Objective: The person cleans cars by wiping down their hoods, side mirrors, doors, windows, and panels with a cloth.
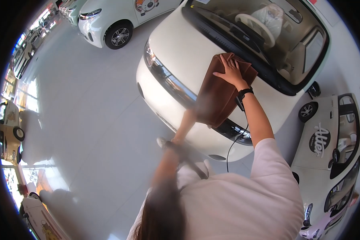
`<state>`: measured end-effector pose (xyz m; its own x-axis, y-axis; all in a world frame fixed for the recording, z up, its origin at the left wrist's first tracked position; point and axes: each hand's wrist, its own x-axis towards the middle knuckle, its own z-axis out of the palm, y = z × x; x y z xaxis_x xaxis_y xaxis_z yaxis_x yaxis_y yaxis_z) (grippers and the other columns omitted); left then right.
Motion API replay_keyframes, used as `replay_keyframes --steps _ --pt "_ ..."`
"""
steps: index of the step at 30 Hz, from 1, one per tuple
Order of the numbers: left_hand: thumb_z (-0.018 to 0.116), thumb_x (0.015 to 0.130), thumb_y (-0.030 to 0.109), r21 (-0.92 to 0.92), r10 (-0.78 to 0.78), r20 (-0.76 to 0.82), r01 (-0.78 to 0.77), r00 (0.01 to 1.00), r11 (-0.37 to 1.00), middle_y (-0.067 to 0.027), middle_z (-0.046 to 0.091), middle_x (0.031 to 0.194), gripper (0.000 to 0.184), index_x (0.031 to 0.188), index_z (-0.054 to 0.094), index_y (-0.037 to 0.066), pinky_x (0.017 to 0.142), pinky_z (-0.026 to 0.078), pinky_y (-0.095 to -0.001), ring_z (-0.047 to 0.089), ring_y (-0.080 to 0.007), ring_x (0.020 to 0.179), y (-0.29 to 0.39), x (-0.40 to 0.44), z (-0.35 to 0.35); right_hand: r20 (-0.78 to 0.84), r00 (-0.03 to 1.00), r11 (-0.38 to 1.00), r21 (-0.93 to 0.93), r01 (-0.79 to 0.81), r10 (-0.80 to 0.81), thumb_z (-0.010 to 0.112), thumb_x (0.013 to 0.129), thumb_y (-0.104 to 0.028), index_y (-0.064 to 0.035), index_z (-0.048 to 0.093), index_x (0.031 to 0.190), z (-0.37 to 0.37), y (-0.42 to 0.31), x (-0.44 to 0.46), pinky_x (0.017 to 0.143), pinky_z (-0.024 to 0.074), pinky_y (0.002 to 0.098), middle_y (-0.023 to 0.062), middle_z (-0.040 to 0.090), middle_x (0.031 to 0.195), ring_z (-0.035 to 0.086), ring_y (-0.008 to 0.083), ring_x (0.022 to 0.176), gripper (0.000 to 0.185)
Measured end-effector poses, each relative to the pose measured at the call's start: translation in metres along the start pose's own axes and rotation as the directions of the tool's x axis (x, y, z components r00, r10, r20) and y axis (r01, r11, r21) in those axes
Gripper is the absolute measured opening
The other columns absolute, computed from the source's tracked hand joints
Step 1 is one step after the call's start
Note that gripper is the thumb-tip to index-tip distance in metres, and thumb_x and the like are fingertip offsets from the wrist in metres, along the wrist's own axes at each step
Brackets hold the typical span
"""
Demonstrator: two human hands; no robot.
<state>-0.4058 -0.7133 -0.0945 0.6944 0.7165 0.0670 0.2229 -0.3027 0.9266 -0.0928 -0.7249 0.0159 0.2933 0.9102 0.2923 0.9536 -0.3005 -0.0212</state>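
Observation:
A brown piece, seemingly a folded cloth, lies on the front hood of a cream-white car and hangs over its front edge. My right hand presses flat on its upper part, palm down with the fingers spread. Smeared by motion, my left hand is at the lower left edge of the cloth, and its fingers cannot be made out. A black wristband with a thin cable sits on my right wrist.
Through the windshield shows a cream steering wheel. A second white car stands at the upper left, and a car with lettering is close on my right. More small vehicles line the left side of the grey floor.

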Motion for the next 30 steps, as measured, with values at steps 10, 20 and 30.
replay_keyframes --steps 10,20,30 --pt "0.048 0.102 0.032 0.086 0.087 -0.001 -0.087 0.996 0.992 -0.0275 0.068 0.094 0.040 0.101 0.064 -0.004 0.073 0.051 -0.0446 0.065 -0.0437 0.085 -0.090 0.122 -0.125 -0.041 0.998 0.996 -0.079 0.046 -0.049 0.061 0.084 -0.070 -0.0175 0.018 0.160 0.059 -0.074 0.165 0.122 0.0117 0.0500 0.0235 0.040 0.153 0.028 0.0352 0.148 0.102" --pt "0.052 0.098 0.053 0.074 -0.166 0.094 0.159 0.982 0.984 -0.0188 0.063 0.065 0.068 0.082 0.065 -0.012 0.062 0.047 -0.0413 0.059 -0.0241 0.061 -0.140 0.236 -0.244 0.023 0.999 0.998 -0.045 -0.046 0.047 0.060 0.082 -0.072 -0.0192 0.018 0.160 0.102 -0.144 0.302 0.122 0.0104 0.0483 0.0217 0.043 0.151 0.030 0.0328 0.148 0.103" --pt "0.050 0.095 0.064 0.203 -0.386 0.012 0.375 0.923 0.904 -0.0263 0.066 0.069 0.079 0.077 0.068 -0.011 0.068 0.051 -0.0481 0.068 -0.0414 0.070 -0.204 0.328 -0.273 -0.078 0.997 0.998 -0.069 0.015 -0.021 0.064 0.080 -0.069 -0.0176 0.032 0.155 0.135 -0.172 0.395 0.120 0.0181 0.0487 0.0188 0.057 0.136 0.042 0.0313 0.138 0.097"
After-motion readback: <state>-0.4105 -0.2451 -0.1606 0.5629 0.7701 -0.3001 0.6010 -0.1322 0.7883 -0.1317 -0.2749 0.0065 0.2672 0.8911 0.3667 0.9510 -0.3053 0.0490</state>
